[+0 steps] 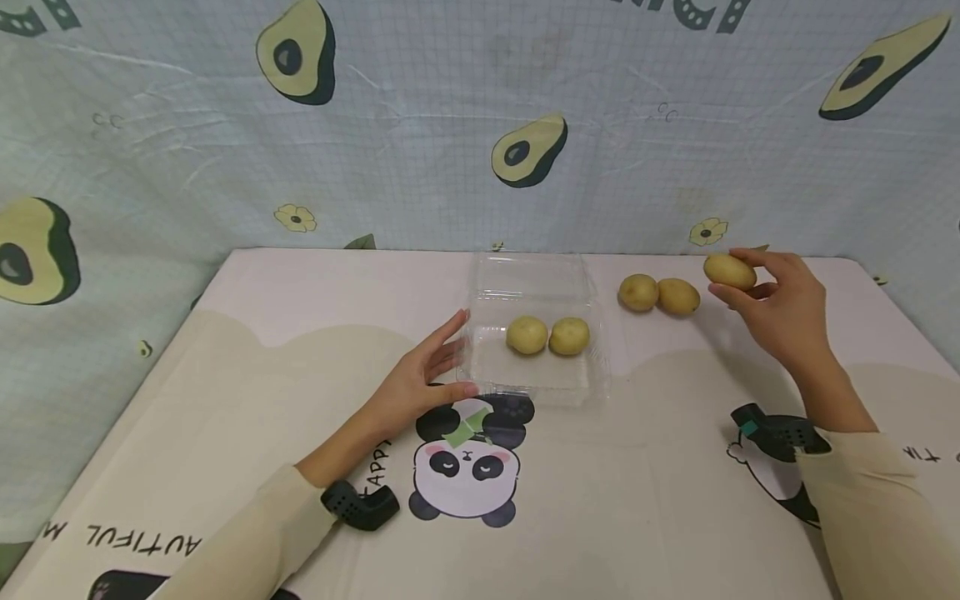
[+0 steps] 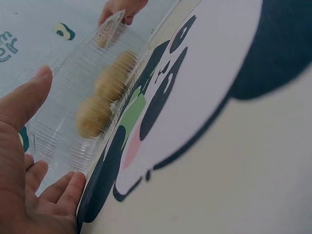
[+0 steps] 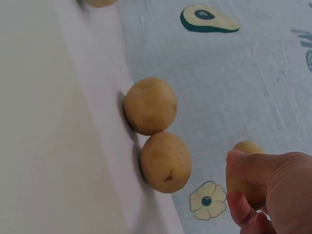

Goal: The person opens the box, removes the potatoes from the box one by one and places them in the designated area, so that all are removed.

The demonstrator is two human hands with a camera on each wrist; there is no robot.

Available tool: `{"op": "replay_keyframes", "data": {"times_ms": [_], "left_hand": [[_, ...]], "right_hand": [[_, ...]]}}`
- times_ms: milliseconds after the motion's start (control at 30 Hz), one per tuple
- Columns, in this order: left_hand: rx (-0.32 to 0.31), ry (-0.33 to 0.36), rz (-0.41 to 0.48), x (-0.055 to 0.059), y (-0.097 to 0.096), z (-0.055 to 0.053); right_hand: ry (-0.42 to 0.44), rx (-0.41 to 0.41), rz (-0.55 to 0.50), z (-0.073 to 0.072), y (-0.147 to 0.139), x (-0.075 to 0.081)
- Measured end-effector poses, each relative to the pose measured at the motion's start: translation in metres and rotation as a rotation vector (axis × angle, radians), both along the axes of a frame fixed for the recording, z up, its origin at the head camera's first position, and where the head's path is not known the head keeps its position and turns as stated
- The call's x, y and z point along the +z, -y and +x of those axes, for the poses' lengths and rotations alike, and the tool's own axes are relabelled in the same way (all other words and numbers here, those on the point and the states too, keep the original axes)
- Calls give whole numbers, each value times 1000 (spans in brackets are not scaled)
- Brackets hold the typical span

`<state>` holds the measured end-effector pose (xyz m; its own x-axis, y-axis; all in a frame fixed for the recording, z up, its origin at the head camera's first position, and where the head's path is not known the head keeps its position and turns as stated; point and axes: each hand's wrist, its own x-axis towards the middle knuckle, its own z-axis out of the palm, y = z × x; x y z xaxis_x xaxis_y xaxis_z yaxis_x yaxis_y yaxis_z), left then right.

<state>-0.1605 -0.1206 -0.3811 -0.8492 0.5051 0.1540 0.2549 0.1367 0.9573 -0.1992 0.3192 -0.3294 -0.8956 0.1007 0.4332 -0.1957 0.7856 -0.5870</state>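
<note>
A clear plastic clamshell box (image 1: 536, 379) lies with its lid raised at the back, and two potatoes (image 1: 527, 335) sit side by side inside it. My left hand (image 1: 420, 375) rests at the box's left side, thumb and fingers spread along its edge; the left wrist view shows them straight. Between thumb and fingers, my right hand (image 1: 783, 304) pinches a potato (image 1: 726, 271) above the table at the back right. Two more potatoes (image 3: 150, 106) lie touching each other on the table, between the box and that hand.
The table (image 1: 645, 500) is covered with a pale cloth printed with a panda (image 1: 465, 479). Behind it hangs a light sheet (image 1: 420, 150) with avocado prints. A dark object (image 1: 123, 585) shows at the lower left edge. Each wrist carries a black camera (image 1: 360, 506).
</note>
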Motion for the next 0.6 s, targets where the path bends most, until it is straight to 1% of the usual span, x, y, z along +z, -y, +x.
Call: {"op": "replay_keyframes", "data": {"times_ms": [100, 300, 467, 600], "left_hand": [[1, 5, -2, 0, 0, 0], [-3, 9, 4, 1, 0, 1], [3, 8, -3, 1, 0, 1], [4, 8, -8, 1, 1, 1]], "right_hand": [[19, -18, 4, -1, -5, -4], [85, -54, 30, -3, -14, -14], [127, -59, 52, -4, -19, -22], [178, -76, 60, -4, -20, -26]]}}
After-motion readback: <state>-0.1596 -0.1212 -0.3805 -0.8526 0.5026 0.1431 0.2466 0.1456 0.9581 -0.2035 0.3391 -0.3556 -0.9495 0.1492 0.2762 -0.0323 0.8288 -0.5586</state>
